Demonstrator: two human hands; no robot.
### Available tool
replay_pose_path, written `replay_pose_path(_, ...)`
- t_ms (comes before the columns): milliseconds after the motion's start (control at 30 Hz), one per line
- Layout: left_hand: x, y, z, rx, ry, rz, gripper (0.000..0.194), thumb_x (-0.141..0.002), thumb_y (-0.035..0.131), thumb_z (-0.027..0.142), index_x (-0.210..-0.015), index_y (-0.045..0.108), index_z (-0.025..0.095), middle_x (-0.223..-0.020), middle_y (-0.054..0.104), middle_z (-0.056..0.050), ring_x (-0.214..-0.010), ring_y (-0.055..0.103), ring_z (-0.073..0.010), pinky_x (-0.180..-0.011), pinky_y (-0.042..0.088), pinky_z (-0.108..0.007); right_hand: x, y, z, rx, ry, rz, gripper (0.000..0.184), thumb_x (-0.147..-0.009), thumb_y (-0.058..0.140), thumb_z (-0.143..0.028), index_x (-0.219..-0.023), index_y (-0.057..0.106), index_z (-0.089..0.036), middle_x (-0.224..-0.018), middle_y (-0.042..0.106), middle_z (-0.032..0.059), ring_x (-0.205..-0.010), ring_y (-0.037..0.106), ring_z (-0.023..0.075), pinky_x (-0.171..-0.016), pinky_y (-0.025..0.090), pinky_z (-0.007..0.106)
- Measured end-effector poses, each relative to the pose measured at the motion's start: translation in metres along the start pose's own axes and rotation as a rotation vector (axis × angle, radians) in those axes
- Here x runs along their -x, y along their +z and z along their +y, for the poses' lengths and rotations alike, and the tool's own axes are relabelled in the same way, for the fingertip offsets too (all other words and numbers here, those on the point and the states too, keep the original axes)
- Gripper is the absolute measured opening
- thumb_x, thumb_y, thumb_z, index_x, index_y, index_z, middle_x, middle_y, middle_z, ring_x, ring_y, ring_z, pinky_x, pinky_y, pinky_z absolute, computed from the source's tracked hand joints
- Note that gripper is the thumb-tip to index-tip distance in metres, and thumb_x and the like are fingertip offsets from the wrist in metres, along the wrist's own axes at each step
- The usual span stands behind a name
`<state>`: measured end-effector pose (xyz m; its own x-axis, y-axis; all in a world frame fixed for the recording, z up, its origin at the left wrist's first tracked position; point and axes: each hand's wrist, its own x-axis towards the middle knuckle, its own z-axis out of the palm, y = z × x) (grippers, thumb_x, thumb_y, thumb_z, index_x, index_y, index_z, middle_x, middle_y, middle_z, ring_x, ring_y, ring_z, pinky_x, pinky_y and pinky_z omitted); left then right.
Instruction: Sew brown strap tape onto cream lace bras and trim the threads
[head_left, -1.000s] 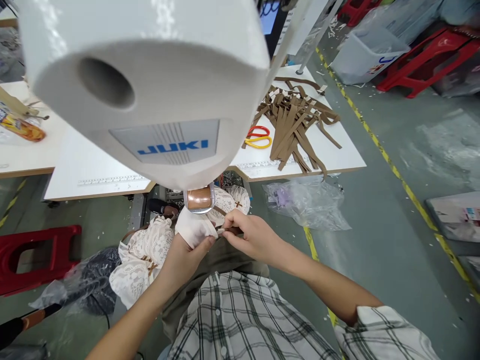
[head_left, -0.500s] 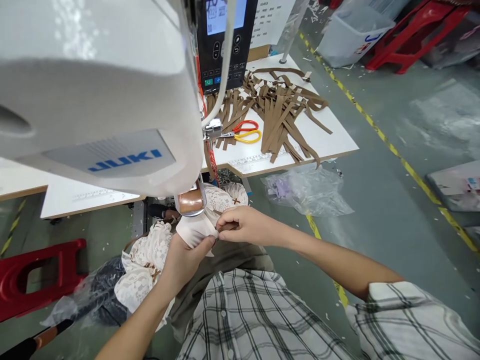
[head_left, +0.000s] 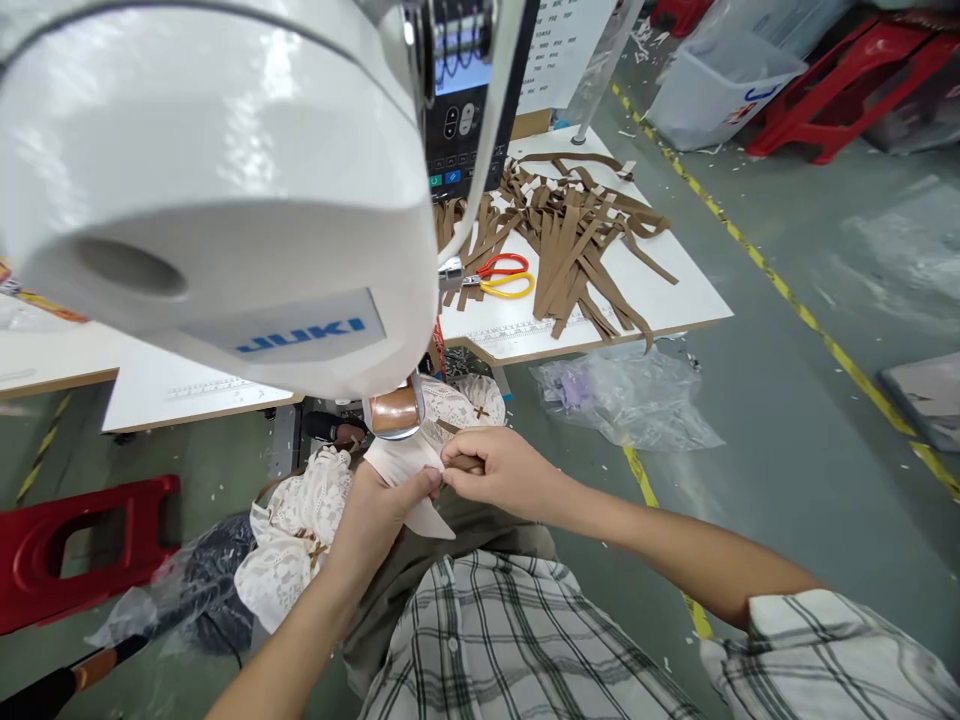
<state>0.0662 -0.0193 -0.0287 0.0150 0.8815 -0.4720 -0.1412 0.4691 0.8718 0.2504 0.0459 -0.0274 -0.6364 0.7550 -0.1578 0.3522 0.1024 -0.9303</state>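
Observation:
A white lace bra (head_left: 444, 402) lies under the head of a JUKI sewing machine (head_left: 285, 250), its smooth white fabric (head_left: 397, 460) stretched toward me. My left hand (head_left: 379, 510) is closed on this fabric, thumb on top. Close against it, my right hand (head_left: 487, 467) pinches a brown strap (head_left: 466, 463) at the fabric's edge; part of the strap shows inside the curled fingers. The fingertips of both hands almost meet. A pointed corner of the fabric (head_left: 429, 520) hangs below them. The needle area is hidden behind the machine head.
Brown straps (head_left: 570, 240) are heaped on the white table (head_left: 675, 290), beside red-and-yellow-handled scissors (head_left: 506, 275). More lace pieces (head_left: 300, 530) hang left of my lap. A red stool (head_left: 90, 540) stands at left, a plastic bag (head_left: 622, 395) below the table.
My view has shifted, so the machine and table appear further right. The white fabric's pointed corner now hangs lower beneath my hands, and the brown strap shows more in my right hand.

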Motion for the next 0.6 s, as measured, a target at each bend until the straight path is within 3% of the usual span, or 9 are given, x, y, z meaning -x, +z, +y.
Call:
replay_pose_path(100, 0.012, -0.008, -0.012, 0.081, 0.003, 0.006, 0.043, -0.071, 0.079, 0.048, -0.096, 0.068, 0.016, -0.09, 0.071, -0.009, -0.083, 0.066, -0.0237, -0.077, 0.054, -0.034, -0.005, -0.007, -0.012, -0.17, 0.052, -0.166, 0.009, -0.075, 0.06, -0.022, -0.067, 0.059, -0.017, -0.055, 0.029, -0.0078, -0.053, 0.028, 0.0082, -0.051, 0.024, 0.023)
replay_pose_path(167, 0.02, -0.01, -0.026, 0.182, 0.083, 0.057, 0.063, -0.067, 0.074, 0.067, -0.108, 0.065, 0.019, -0.105, 0.07, -0.012, -0.098, 0.065, -0.0293, -0.085, 0.053, -0.039, -0.011, -0.015, -0.021, -0.348, 0.147, -0.289, 0.008, -0.074, 0.061, -0.025, -0.074, 0.063, -0.017, -0.054, 0.035, -0.008, -0.051, 0.029, 0.0074, -0.048, 0.024, 0.022)
replay_pose_path(233, 0.027, -0.006, -0.038, 0.311, 0.177, 0.1, 0.089, -0.065, 0.051, 0.089, -0.128, 0.053, 0.025, -0.12, 0.066, -0.013, -0.107, 0.064, -0.0321, -0.087, 0.053, -0.043, -0.019, -0.023, -0.034, -0.465, 0.182, -0.362, 0.01, -0.072, 0.063, -0.025, -0.077, 0.065, -0.016, -0.056, 0.046, -0.0064, -0.052, 0.037, 0.0078, -0.05, 0.029, 0.021)
replay_pose_path(300, 0.032, 0.001, -0.041, 0.39, 0.219, 0.092, 0.107, -0.064, 0.025, 0.098, -0.147, 0.028, 0.03, -0.134, 0.058, -0.013, -0.113, 0.062, -0.0329, -0.086, 0.054, -0.045, -0.028, -0.03, -0.049, -0.514, 0.182, -0.446, 0.011, -0.07, 0.064, -0.023, -0.078, 0.065, -0.017, -0.06, 0.054, -0.0046, -0.055, 0.046, 0.0092, -0.052, 0.036, 0.021)
replay_pose_path(400, 0.036, 0.006, -0.03, 0.405, 0.225, 0.08, 0.114, -0.061, 0.006, 0.098, -0.154, 0.004, 0.033, -0.144, 0.05, -0.012, -0.116, 0.062, -0.0331, -0.085, 0.053, -0.044, -0.037, -0.038, -0.075, -0.436, 0.147, -0.597, 0.012, -0.067, 0.066, -0.021, -0.078, 0.066, -0.017, -0.06, 0.056, -0.005, -0.052, 0.046, 0.0081, -0.049, 0.036, 0.02)
replay_pose_path(533, 0.042, -0.008, -0.006, 0.303, 0.289, 0.143, 0.107, -0.064, -0.001, 0.095, -0.155, 0.0, 0.038, -0.138, 0.056, -0.009, -0.113, 0.063, -0.0329, -0.088, 0.051, -0.05, -0.048, -0.047, -0.102, -0.207, 0.047, -0.735, 0.007, -0.069, 0.063, -0.016, -0.076, 0.066, -0.016, -0.054, 0.047, -0.0074, -0.049, 0.038, 0.0061, -0.048, 0.032, 0.019)
replay_pose_path(600, 0.046, -0.02, -0.002, 0.3, 0.394, 0.146, 0.102, -0.067, 0.004, 0.095, -0.154, 0.002, 0.042, -0.138, 0.057, -0.008, -0.117, 0.06, -0.0345, -0.091, 0.049, -0.054, -0.056, -0.051, -0.107, -0.061, -0.032, -0.726, 0.007, -0.07, 0.06, -0.013, -0.074, 0.065, -0.017, -0.056, 0.047, -0.0066, -0.051, 0.039, 0.0065, -0.049, 0.032, 0.019)
